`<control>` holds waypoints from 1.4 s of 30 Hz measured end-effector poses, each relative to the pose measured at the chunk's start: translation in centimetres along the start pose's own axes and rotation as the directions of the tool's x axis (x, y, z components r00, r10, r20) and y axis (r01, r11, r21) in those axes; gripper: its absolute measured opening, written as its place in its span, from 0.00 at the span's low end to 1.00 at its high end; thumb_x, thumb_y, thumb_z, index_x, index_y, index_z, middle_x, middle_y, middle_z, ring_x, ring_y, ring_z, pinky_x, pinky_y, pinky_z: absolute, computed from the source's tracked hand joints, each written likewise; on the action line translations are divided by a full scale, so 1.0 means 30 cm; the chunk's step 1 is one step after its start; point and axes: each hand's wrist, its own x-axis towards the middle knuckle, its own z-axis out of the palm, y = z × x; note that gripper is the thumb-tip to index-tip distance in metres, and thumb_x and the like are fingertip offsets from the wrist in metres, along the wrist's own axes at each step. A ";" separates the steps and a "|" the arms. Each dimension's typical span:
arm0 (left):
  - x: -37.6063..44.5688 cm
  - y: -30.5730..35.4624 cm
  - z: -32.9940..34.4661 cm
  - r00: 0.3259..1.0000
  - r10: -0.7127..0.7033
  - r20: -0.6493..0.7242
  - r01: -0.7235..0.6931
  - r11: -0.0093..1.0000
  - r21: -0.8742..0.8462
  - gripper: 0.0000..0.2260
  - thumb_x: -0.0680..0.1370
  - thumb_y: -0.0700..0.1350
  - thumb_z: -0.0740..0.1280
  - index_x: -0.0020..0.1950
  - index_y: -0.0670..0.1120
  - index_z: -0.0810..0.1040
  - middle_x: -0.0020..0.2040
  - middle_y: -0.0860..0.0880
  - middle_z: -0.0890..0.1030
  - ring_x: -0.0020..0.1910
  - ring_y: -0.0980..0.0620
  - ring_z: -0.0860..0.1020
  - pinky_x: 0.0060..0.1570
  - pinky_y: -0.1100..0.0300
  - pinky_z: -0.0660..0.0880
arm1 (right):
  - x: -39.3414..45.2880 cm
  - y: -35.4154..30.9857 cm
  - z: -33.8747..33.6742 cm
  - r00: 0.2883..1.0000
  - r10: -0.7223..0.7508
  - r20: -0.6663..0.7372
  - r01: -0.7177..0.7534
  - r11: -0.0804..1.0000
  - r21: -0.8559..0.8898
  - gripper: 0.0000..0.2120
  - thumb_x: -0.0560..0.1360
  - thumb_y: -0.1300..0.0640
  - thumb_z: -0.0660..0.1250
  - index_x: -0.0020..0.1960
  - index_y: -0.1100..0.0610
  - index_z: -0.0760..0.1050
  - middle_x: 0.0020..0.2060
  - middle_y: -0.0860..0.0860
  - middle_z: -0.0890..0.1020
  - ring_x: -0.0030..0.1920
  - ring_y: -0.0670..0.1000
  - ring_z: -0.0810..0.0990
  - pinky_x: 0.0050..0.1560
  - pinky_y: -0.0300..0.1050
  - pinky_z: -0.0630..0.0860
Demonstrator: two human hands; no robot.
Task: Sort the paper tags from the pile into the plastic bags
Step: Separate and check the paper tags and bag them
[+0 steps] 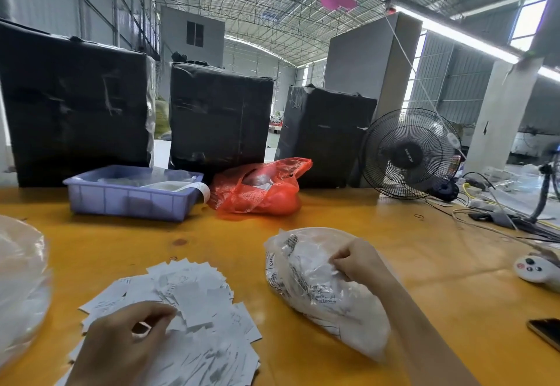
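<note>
The left hand rests on the pile of paper tags, fingers curled, pinching what looks like one tag at its fingertips, though blur hides the grip. The plastic bag lies well to its right, long axis running away-left to near-right, with the right hand pinching its film.

The left hand hides part of the tag pile; a phone is cut by the right edge
</note>
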 end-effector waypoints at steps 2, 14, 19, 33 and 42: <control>0.000 0.002 0.001 0.999 -0.030 -0.013 0.029 1.000 -0.007 0.20 0.60 0.27 0.77 0.36 0.53 0.84 0.36 0.68 0.80 0.34 0.68 0.77 0.35 0.79 0.71 | 0.000 -0.003 -0.014 0.999 -0.030 0.012 0.032 0.994 -0.106 0.10 0.72 0.70 0.63 0.36 0.65 0.81 0.31 0.56 0.82 0.30 0.51 0.79 0.37 0.48 0.79; 0.007 0.014 -0.005 0.986 -0.153 -0.065 0.151 0.988 -0.034 0.12 0.65 0.30 0.76 0.35 0.47 0.85 0.35 0.62 0.83 0.35 0.66 0.79 0.37 0.78 0.71 | -0.128 -0.199 -0.110 0.969 -0.246 -0.009 0.187 0.710 0.679 0.04 0.63 0.61 0.76 0.35 0.61 0.82 0.33 0.59 0.84 0.32 0.54 0.83 0.32 0.42 0.80; 0.029 0.081 -0.018 0.870 -0.387 0.305 0.492 0.711 -0.502 0.21 0.68 0.61 0.70 0.42 0.43 0.85 0.41 0.43 0.85 0.37 0.46 0.83 0.35 0.61 0.79 | -0.249 -0.340 0.066 0.805 -0.471 0.362 -0.007 0.602 0.798 0.05 0.65 0.64 0.73 0.41 0.62 0.83 0.38 0.61 0.84 0.36 0.56 0.85 0.37 0.43 0.81; 0.038 0.085 -0.043 0.784 -0.570 0.247 0.606 0.614 -0.506 0.04 0.68 0.34 0.75 0.40 0.41 0.83 0.32 0.44 0.83 0.25 0.55 0.77 0.26 0.67 0.72 | -0.238 -0.335 0.332 0.913 -0.408 -0.001 0.356 0.795 0.492 0.06 0.77 0.61 0.65 0.49 0.63 0.79 0.38 0.54 0.85 0.39 0.52 0.84 0.41 0.43 0.81; 0.039 0.044 -0.024 0.750 -0.647 0.138 0.586 0.554 -0.591 0.11 0.75 0.46 0.69 0.38 0.39 0.83 0.36 0.45 0.85 0.29 0.55 0.80 0.31 0.67 0.77 | -0.193 -0.255 0.435 0.817 -0.504 0.280 0.515 0.856 0.035 0.23 0.79 0.53 0.63 0.72 0.55 0.64 0.68 0.51 0.71 0.67 0.49 0.69 0.63 0.38 0.65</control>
